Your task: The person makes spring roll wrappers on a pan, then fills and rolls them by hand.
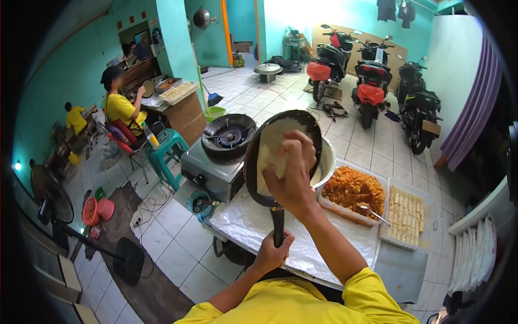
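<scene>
My left hand (273,252) is closed round the black handle of a frying pan (252,162). The pan is tilted up, its inside facing me, with a thin pale crepe wrapper (271,141) across it. Over the wrapper is my right hand (294,175), fingers bent and thumb apart, touching its surface. A pale bowl (327,162) shows partly behind the pan. To the right stand a tub of orange diced filling (350,186) with a spoon (375,214) in it and a tray of pale rolls (403,216).
A gas stove (229,135) stands left of the pan, beside a teal stool (167,154). Foil-like sheeting (243,218) covers the worktop. A person in yellow (121,108) sits at a table at back left. Motorbikes (372,81) are parked behind; a fan (51,194) stands left.
</scene>
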A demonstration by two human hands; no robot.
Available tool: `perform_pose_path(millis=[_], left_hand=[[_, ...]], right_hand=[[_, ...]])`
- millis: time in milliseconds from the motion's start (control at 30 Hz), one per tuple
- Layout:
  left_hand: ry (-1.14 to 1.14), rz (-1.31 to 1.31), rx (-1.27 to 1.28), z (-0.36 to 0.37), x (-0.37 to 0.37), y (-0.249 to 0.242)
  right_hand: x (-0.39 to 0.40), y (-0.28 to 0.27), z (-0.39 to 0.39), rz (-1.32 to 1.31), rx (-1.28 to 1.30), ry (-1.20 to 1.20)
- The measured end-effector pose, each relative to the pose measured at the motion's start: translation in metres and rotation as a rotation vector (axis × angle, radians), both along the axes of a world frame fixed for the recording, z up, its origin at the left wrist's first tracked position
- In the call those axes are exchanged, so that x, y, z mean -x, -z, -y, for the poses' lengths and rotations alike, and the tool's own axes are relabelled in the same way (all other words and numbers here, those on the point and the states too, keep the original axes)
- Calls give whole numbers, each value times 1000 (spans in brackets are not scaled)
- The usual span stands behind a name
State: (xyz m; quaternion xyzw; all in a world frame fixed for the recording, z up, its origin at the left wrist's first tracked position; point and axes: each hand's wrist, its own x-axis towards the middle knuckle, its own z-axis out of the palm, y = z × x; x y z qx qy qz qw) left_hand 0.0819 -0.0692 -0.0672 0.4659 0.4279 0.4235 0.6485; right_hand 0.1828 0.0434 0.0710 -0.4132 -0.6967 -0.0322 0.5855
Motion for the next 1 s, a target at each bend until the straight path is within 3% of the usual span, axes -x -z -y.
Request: perform_pose_path(millis=[167, 333, 400, 467, 533, 600, 633, 700, 833, 900, 933, 1000], left_hand=[[-50, -62, -46, -2, 6, 19], [-173, -152, -176, 1, 3, 34], [-180, -203, -160, 6, 5, 33], [-194, -206, -304, 9, 11, 49], [-167, -215, -243, 21, 14, 48], [-282, -157, -159, 35, 13, 40], [-255, -165, -155, 40, 15, 38], [-313, -183, -121, 49, 21, 37], [-396, -224, -137, 54, 34, 37], [-428, -240, -162, 45, 44, 36], [-449, -237, -205, 38, 50, 34], [-452, -183, -218, 18, 62, 22]], right_hand=[[-19, 5, 25, -210, 186, -170], [-11, 8, 35, -203, 159, -141], [-11, 13, 41, -164, 142, -235], [-12, 20, 55, -221, 111, -265], [-21, 28, 72, -361, 108, -394], [-42, 36, 100, -489, 389, -565], [-49, 45, 112, -504, 386, -540], [-61, 72, 134, -867, 576, -599], [-115, 138, 183, -1034, 813, -338], [-147, 177, 215, -869, 1010, -55], [-162, 172, 232, -649, 1154, 102], [-181, 175, 261, -588, 1278, 205]])
